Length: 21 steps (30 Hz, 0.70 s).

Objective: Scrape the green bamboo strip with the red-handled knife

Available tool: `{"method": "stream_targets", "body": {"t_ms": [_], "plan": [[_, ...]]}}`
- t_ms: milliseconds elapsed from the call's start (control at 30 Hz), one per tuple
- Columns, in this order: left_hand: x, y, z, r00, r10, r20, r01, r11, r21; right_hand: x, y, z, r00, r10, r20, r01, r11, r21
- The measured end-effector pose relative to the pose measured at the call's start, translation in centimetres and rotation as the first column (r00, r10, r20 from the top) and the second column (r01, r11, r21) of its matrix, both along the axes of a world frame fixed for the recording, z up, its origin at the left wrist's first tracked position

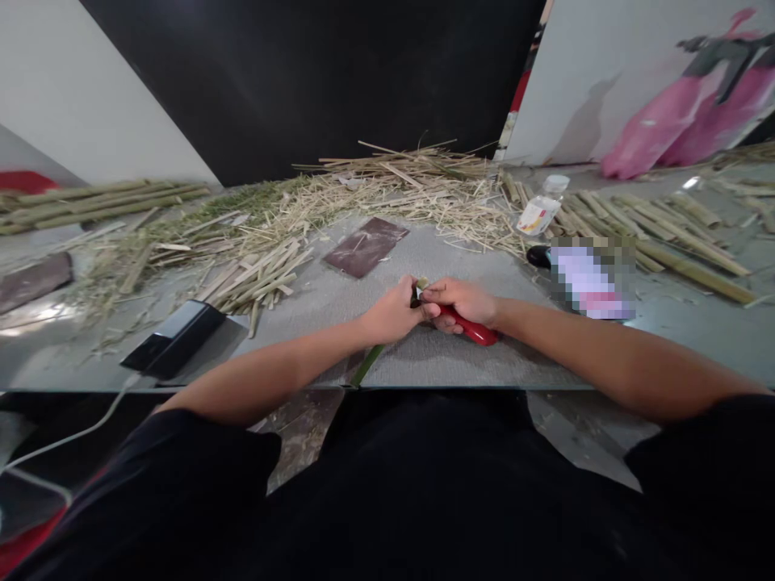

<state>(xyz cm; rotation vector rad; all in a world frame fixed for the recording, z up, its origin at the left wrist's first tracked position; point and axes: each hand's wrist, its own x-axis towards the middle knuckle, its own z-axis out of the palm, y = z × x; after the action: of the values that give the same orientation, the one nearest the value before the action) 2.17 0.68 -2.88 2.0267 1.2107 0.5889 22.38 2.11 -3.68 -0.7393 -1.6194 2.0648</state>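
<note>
Low over the grey work surface [315,323], my two hands meet near the middle. My left hand [393,313] is closed on a green bamboo strip [366,365], whose lower end slants down to the table's front edge. Wrapped round a red-handled knife [479,332], my right hand [465,300] touches the left one at the fingertips. The handle points toward the lower right. Fingers mostly hide the blade and the strip's upper end, where a pale bit shows. Just beyond lies a dark brown sheet [366,247], dusty on top.
Bamboo shavings [387,194] are heaped along the back. Split strips [266,282] and a black box-shaped device [175,339] lie left. On the right are a plastic bottle [541,211], a phone with blurred screen [590,282], bamboo stalks [684,242] and pink spray bottles [659,121].
</note>
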Motion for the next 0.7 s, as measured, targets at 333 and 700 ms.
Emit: {"method": "stream_targets", "body": {"t_ms": [333, 700], "plan": [[-0.2, 0.35, -0.31, 0.999, -0.024, 0.026, 0.024, 1.0, 0.007, 0.38, 0.26, 0.34, 0.998, 0.068, 0.013, -0.069, 0.998, 0.003], [-0.22, 0.52, -0.24, 0.999, -0.033, 0.022, 0.032, 0.999, 0.029, 0.47, 0.4, 0.21, 0.997, 0.078, -0.001, -0.078, 0.997, 0.008]]}}
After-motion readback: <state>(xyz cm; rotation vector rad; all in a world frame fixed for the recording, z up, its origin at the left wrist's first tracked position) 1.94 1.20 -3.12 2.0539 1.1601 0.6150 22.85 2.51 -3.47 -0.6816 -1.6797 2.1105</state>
